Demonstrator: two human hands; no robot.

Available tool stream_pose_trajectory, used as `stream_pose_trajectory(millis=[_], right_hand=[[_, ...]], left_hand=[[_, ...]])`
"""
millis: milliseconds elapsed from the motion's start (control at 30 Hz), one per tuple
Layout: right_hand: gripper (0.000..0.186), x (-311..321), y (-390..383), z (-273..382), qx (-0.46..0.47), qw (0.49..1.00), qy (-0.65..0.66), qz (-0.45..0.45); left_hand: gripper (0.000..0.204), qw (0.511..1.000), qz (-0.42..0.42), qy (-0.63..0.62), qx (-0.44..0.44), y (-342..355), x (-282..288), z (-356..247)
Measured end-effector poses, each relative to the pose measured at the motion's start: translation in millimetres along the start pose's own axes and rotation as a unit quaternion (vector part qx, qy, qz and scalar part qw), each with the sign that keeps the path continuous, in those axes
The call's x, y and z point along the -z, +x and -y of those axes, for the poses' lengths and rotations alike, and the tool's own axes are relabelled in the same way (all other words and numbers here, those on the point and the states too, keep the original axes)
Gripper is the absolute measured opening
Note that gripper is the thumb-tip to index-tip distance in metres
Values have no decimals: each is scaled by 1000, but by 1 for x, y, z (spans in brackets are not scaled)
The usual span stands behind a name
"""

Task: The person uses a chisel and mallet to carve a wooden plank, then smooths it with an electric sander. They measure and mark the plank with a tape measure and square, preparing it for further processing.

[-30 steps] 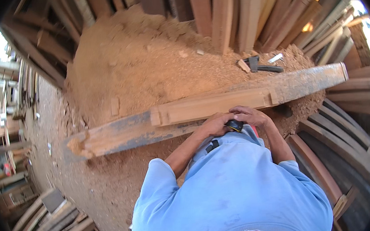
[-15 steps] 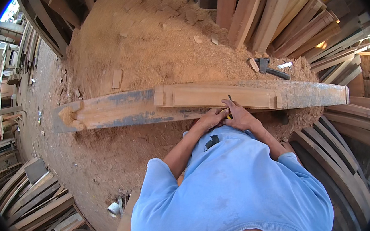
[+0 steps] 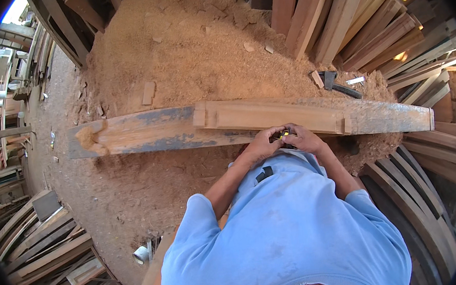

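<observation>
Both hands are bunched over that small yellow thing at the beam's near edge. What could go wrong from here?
1. The left hand and right hand hide the small yellow-and-black object, so its position may go unseen.
2. Sawdust surrounds the long beam; footing may be soft.

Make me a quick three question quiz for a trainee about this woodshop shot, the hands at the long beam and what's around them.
1. True or false: both hands meet at the near edge of the long beam.
2. What colour is the small object between the left hand and the right hand? A) yellow and black B) red C) white
3. What lies on the sawdust pile beyond the beam, toward its right end?

Key
1. True.
2. A.
3. A hammer, with a small wood offcut beside it.
</observation>
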State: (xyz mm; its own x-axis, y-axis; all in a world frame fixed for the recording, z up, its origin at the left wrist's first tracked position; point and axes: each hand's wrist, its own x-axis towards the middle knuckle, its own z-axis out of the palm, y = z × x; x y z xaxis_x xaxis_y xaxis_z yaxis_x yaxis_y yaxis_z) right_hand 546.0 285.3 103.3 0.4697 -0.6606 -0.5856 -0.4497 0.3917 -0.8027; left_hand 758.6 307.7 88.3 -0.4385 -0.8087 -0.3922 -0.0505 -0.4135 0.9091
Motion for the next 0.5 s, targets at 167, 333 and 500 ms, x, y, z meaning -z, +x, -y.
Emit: stream_pose_trajectory(millis=[167,333,500], right_hand=[[67,-20,-2,20,13,983,-178,-52],[70,-27,-6,45,3,977,-209,-33],[66,-32,-2,44,75,976,-195,-67]], left_hand=[[38,992,27,-78,92,-4,16,9],[36,977,6,-145,159,-12,28,1],[22,985,-2,-127,117,-6,35,17]])
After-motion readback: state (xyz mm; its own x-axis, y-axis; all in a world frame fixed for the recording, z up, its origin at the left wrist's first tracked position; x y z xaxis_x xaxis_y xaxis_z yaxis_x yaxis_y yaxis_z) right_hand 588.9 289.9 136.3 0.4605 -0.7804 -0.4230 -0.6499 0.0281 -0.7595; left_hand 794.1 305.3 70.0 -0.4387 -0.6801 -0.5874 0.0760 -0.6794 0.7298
